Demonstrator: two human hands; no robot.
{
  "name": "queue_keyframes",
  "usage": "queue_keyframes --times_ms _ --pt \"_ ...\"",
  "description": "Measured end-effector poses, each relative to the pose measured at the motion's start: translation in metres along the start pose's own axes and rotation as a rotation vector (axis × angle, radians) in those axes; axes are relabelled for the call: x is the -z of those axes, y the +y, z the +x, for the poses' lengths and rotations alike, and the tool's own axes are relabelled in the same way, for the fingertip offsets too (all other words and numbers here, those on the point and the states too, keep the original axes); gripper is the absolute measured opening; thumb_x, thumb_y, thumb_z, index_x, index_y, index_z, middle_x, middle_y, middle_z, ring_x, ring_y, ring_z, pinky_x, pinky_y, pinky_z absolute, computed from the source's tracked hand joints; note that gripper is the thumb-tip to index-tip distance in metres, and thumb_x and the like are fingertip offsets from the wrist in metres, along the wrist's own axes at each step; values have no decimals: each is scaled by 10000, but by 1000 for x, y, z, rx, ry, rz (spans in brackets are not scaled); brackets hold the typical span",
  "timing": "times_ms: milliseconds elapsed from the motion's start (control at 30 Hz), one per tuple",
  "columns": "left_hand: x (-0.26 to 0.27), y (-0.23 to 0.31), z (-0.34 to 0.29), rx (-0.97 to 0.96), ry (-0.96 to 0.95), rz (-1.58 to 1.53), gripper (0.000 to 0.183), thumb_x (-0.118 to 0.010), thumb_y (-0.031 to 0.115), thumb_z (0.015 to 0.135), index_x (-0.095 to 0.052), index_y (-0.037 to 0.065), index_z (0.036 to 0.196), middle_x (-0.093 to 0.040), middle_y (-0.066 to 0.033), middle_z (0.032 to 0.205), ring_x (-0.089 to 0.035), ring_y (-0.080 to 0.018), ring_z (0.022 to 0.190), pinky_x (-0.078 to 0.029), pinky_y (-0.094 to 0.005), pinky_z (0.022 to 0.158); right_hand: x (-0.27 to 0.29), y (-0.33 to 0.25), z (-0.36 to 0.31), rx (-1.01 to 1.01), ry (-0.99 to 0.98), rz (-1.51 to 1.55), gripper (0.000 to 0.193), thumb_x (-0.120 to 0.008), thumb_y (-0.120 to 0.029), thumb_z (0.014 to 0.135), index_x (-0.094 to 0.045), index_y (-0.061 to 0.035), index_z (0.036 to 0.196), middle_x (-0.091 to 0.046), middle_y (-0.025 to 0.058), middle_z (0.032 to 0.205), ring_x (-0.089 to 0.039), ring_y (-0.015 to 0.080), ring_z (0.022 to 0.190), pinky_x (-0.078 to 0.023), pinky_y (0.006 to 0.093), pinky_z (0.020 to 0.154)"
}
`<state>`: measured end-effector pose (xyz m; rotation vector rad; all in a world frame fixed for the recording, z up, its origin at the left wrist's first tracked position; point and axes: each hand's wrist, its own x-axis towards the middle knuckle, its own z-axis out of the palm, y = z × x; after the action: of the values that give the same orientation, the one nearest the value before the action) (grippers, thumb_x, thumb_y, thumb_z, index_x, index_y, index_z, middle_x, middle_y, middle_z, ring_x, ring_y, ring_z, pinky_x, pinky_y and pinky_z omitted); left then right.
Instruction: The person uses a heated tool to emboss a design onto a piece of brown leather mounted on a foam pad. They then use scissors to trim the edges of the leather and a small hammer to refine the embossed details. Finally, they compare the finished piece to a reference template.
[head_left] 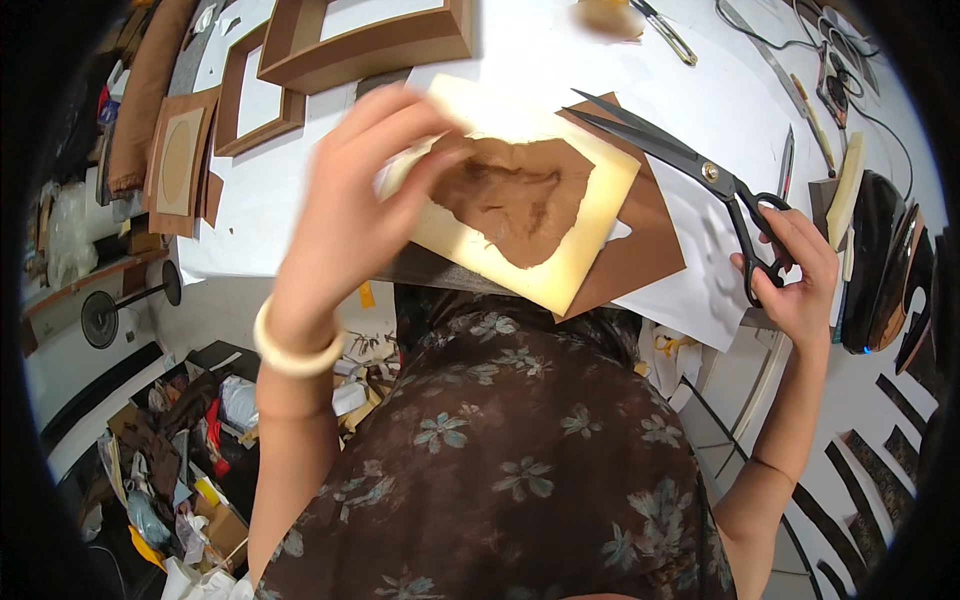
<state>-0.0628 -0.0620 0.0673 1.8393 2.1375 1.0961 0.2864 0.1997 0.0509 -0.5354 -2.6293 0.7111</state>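
Observation:
My right hand [798, 270] is closed round the black handles of a large pair of scissors [690, 160]. The blades point to the upper left, slightly parted, over the corner of a brown sheet [650, 235]. On that sheet lies a pale yellow foam sheet [590, 225] with a ragged hole cut through it; brown material [530, 200] shows inside the hole. Over the foam's left side hovers my left hand [375, 160], blurred by motion. Its fingers curve toward the thumb, but the smear hides whether anything is between them.
Brown open box frames [370, 60] stand at the back left, beside a panel with an oval [178, 165]. A box cutter [665, 32] lies at the back. Cables [835, 60], a metal ruler [770, 65] and a pen-like tool [787, 160] are at right. Scraps [190, 450] heap at lower left.

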Motion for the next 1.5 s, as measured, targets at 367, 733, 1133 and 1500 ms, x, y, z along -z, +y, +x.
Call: queue_keyframes --times_ms 367,733,1133,1500 --pt "-64 -22 40 62 -232 -146 75 -718 -31 974 -644 -39 984 -602 -107 1058 -647 -239 925 -557 -345 828 -2 -18 -23 -35 -14 -43 531 -905 -25 686 -781 18 1200 -725 100 939 -671 177 747 -469 288 563" --pt "-65 -22 37 72 -265 -222 60 -565 -80 1021 -568 -20 1012 -513 -71 1059 -532 -182 916 -461 -281 842 -3 -6 -1 61 -155 15 587 -805 31 688 -749 22 1272 -697 130 956 -661 250 792 -539 345 669" --pt "-49 -38 22 257 112 -627 49 -638 -37 1051 -609 3 1044 -727 -39 933 -687 -93 879 -555 -257 853 -4 -2 3 51 -106 34 505 -811 -8 741 -757 31 1241 -707 125 948 -685 217 783 -526 323 635" --pt "-39 -43 30 93 -163 -231 82 -825 -14 908 -802 -37 983 -740 -70 897 -695 -159 805 -569 -300 779 -11 -23 9 74 -133 32 521 -854 -41 729 -770 19 1239 -720 116 946 -680 199 764 -520 308 604"
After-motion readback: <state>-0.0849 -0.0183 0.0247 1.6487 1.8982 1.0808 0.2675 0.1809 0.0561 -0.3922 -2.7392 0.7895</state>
